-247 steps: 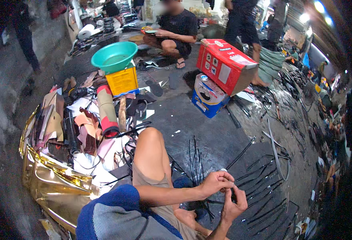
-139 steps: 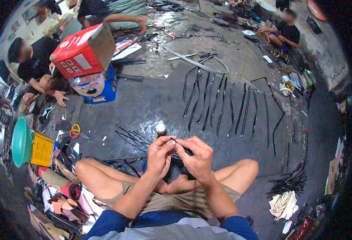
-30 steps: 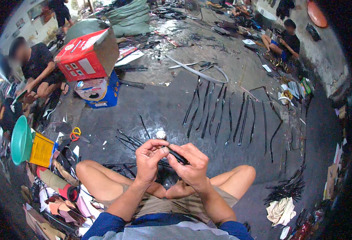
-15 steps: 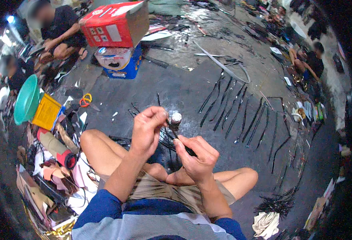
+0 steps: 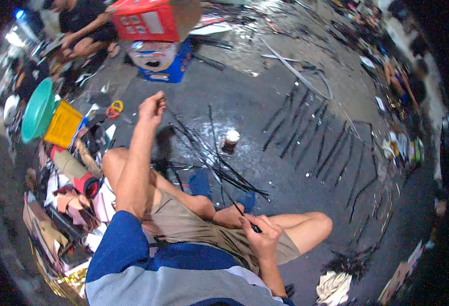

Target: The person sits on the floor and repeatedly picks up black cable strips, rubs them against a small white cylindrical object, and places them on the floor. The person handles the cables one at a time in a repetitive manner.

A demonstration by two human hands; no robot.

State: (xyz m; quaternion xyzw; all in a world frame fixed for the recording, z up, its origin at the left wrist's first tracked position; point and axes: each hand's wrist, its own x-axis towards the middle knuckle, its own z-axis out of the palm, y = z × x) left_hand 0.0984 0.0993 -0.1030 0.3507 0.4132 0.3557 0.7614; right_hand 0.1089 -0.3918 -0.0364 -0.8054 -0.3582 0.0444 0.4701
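Your left hand has swung forward, fingers together, contents unclear; your right hand clamps a half-hidden black piece.

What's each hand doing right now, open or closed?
Left hand: closed; whether it holds anything can't be told.
Right hand: closed, holding a slim black object.

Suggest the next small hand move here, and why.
Probably bring the left hand toward the right hand: they are spread wide, and a thin black strip leads from the right one toward the loose black strips; blur hides whether the left holds its far end.
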